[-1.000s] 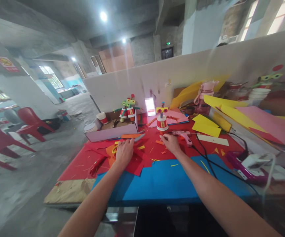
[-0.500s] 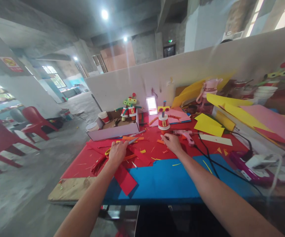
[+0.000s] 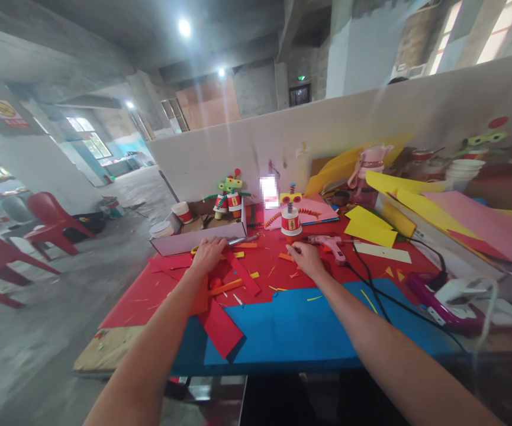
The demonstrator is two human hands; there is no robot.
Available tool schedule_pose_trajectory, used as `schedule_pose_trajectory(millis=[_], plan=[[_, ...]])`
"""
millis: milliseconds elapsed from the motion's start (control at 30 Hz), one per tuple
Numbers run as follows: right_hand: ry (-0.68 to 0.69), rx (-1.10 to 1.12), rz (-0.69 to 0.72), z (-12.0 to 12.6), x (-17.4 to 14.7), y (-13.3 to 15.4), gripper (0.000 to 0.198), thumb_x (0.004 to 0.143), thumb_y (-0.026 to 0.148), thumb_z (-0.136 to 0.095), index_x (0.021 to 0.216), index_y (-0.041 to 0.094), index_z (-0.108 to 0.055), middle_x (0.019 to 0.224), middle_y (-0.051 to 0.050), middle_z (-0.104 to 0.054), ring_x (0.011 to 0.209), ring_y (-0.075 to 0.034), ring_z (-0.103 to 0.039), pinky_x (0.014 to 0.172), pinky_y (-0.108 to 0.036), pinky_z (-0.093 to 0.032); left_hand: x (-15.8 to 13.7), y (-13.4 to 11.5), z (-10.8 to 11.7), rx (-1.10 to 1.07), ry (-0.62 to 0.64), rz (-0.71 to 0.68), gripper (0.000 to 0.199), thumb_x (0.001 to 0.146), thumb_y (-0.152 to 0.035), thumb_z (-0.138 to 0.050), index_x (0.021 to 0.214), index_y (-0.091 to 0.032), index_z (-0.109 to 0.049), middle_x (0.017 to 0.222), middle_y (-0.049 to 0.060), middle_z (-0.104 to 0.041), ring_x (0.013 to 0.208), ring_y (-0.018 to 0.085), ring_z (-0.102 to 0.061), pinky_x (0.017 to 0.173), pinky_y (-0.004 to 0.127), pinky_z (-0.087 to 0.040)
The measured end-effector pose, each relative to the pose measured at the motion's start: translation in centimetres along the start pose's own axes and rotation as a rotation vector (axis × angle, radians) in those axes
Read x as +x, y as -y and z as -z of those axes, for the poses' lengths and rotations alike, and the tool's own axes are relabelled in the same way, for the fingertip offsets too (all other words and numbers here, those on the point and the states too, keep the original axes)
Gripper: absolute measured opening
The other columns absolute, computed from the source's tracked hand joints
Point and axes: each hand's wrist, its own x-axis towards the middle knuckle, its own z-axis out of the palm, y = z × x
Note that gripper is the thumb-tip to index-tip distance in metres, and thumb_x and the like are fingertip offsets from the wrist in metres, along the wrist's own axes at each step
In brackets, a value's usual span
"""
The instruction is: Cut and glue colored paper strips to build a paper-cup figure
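My left hand is closed over yellow-handled scissors, low over the red sheet by the front of the cardboard box; their blades stick out past my fingertips. My right hand is pinched just in front of a paper-cup robot figure with yellow eyes and orange spring arms. Whatever sits between those fingertips is too small to make out. An orange paper strip lies beside them. Close on the right rests a pink hot glue gun.
A shallow cardboard box holds two green-headed cup figures and paper cups. Red strips and scraps lie on the red and blue sheets. A purple power strip, cables and yellow paper are at right.
My left hand has moved away from me, towards the box, with the scissors, uncovering orange and red paper. My right hand stays pinched by the cup figure. The view has shifted slightly.
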Motion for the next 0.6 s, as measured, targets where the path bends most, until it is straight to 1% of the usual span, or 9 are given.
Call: schedule_pose_trajectory(millis=[100,167,200,267,333,367,433,500,600], plan=[[-0.003,-0.003,0.008,0.0,0.0,0.0,0.039,0.087,0.043,-0.045,0.055,0.021,-0.046,0.052,-0.002,-0.057,0.051,-0.015,-0.051,0.053,-0.026,-0.032,0.0,0.0,-0.1,-0.035,0.078,0.014,0.041,0.086,-0.027,-0.05,0.127,-0.021,-0.05,0.115,0.013,-0.061,0.11,0.026,-0.055,0.09,0.038,-0.035],[-0.007,0.003,0.003,-0.1,0.0,0.0,0.039,0.086,0.044,-0.045,0.055,0.021,-0.047,0.051,-0.001,-0.057,0.051,-0.015,-0.051,0.052,-0.026,-0.031,-0.1,-0.1,0.5,-0.058,0.127,0.064,0.044,0.085,-0.03,-0.051,0.129,-0.024,-0.049,0.119,0.012,-0.06,0.109,0.026,-0.055,0.088,0.038,-0.037],[-0.005,0.01,-0.003,-0.1,0.0,0.0,0.039,0.086,0.044,-0.045,0.056,0.021,-0.047,0.051,-0.001,-0.057,0.051,-0.015,-0.052,0.052,-0.026,-0.031,-0.1,-0.2,1.0,-0.064,0.127,0.086,0.042,0.085,-0.031,-0.051,0.127,-0.025,-0.051,0.12,0.011,-0.059,0.11,0.026,-0.055,0.088,0.039,-0.038],[0.001,0.032,-0.016,-0.2,0.0,0.0,0.039,0.086,0.045,-0.045,0.057,0.021,-0.049,0.051,-0.001,-0.056,0.051,-0.015,-0.052,0.051,-0.025,-0.031,0.2,-0.7,2.0,-0.075,0.079,0.079,0.034,0.087,-0.03,-0.047,0.119,-0.026,-0.058,0.12,0.01,-0.059,0.112,0.025,-0.053,0.089,0.039,-0.038],[0.002,0.046,-0.024,-0.2,0.0,0.0,0.039,0.086,0.046,-0.044,0.057,0.021,-0.049,0.05,-0.001,-0.056,0.05,-0.015,-0.051,0.05,-0.025,-0.03,0.8,-1.7,2.7,-0.092,0.042,0.011,0.028,0.089,-0.027,-0.043,0.107,-0.025,-0.065,0.114,0.009,-0.062,0.111,0.023,-0.054,0.091,0.038,-0.038],[0.001,0.047,-0.028,-0.2,0.0,0.0,0.039,0.086,0.046,-0.044,0.057,0.021,-0.049,0.049,-0.001,-0.055,0.05,-0.015,-0.051,0.049,-0.025,-0.03,1.1,-2.3,2.9,-0.094,0.048,-0.025,0.028,0.09,-0.026,-0.042,0.101,-0.024,-0.067,0.109,0.009,-0.064,0.109,0.023,-0.055,0.092,0.037,-0.038],[-0.007,0.045,-0.038,-0.3,0.0,0.1,0.039,0.086,0.046,-0.044,0.057,0.021,-0.049,0.049,-0.001,-0.055,0.049,-0.015,-0.05,0.049,-0.025,-0.03,2.0,-3.6,2.8,-0.078,0.09,-0.063,0.028,0.089,-0.024,-0.043,0.092,-0.022,-0.07,0.1,0.01,-0.067,0.105,0.023,-0.057,0.093,0.037,-0.039],[-0.01,0.045,-0.041,-0.3,0.0,0.1,0.039,0.086,0.046,-0.044,0.057,0.021,-0.051,0.05,-0.001,-0.057,0.049,-0.015,-0.051,0.048,-0.025,-0.03,2.8,-4.5,2.4,-0.055,0.115,-0.041,0.029,0.089,-0.021,-0.043,0.088,-0.02,-0.071,0.095,0.011,-0.068,0.102,0.023,-0.059,0.092,0.037,-0.04],[-0.009,0.047,-0.04,-0.3,0.0,0.0,0.039,0.087,0.046,-0.044,0.059,0.02,-0.053,0.052,-0.002,-0.059,0.05,-0.015,-0.052,0.049,-0.025,-0.031,3.6,-4.8,1.6,-0.052,0.101,0.015,0.033,0.089,-0.018,-0.04,0.098,-0.021,-0.071,0.097,0.012,-0.069,0.099,0.022,-0.062,0.09,0.036,-0.043]])
